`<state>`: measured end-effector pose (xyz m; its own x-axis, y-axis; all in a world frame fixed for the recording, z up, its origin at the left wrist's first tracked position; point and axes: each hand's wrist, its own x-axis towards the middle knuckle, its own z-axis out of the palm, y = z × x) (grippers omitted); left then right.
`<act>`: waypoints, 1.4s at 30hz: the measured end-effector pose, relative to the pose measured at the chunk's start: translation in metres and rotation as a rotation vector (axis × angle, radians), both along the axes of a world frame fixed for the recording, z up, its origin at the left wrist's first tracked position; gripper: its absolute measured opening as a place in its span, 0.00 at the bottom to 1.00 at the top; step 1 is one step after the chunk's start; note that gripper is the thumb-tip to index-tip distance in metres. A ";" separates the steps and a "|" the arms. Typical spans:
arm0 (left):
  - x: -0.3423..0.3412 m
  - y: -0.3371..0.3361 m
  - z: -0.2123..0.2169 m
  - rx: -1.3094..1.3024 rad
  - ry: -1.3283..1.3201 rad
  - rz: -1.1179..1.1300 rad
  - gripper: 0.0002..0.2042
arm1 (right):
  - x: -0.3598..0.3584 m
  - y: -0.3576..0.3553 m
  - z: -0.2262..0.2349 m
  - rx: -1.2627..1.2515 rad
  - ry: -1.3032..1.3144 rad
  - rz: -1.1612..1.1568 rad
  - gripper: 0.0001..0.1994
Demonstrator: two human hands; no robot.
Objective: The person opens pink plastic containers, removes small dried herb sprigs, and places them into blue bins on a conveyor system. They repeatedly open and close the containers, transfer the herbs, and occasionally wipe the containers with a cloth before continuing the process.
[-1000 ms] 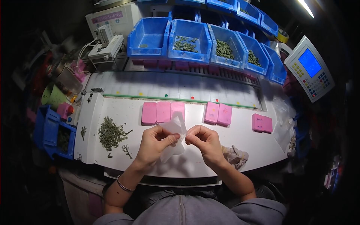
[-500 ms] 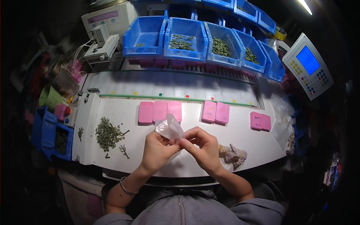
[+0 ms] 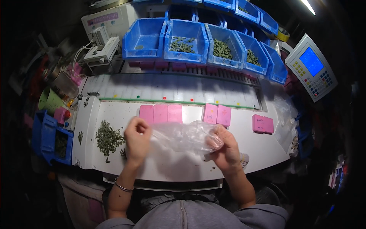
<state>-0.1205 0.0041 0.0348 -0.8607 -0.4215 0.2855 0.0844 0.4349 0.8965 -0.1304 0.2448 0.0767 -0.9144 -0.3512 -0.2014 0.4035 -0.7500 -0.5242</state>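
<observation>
A clear plastic bag [image 3: 179,133] is stretched out in the air between my hands, over the middle of the white worktop. My left hand [image 3: 136,142] pinches its left end with curled fingers. At the other end, my right hand [image 3: 225,150] grips the bag, with film lying over some of its fingertips. Behind the bag stand three pink blocks [image 3: 161,113] side by side, their lower parts covered by it. A wrapped, whitish bundle [image 3: 244,159] is mostly hidden by my right hand. To the left of my left hand lies a heap of small green branching pieces [image 3: 108,138].
Two pink blocks [image 3: 216,115] and another pink pair [image 3: 263,124] stand farther right. Beyond them runs a slatted white conveyor [image 3: 175,88] with coloured dots. Blue bins [image 3: 187,55], some holding green pieces, rise behind it. A keypad panel [image 3: 312,66] is at right, a blue crate [image 3: 53,141] at left.
My hands have moved apart, spreading the bunched bag wide between them. My right hand now covers more of the wrapped bundle. The conveyor's coloured dots have shifted left.
</observation>
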 end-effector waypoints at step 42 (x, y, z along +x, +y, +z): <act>0.004 -0.007 0.028 -1.038 0.095 -0.845 0.21 | -0.031 -0.015 -0.020 1.979 1.112 0.385 0.07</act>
<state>-0.1163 -0.0026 0.0625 -0.7069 0.6723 0.2200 0.7060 0.6895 0.1617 -0.1617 0.2295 0.0566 -0.8363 -0.5471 -0.0370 -0.5123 0.8036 -0.3028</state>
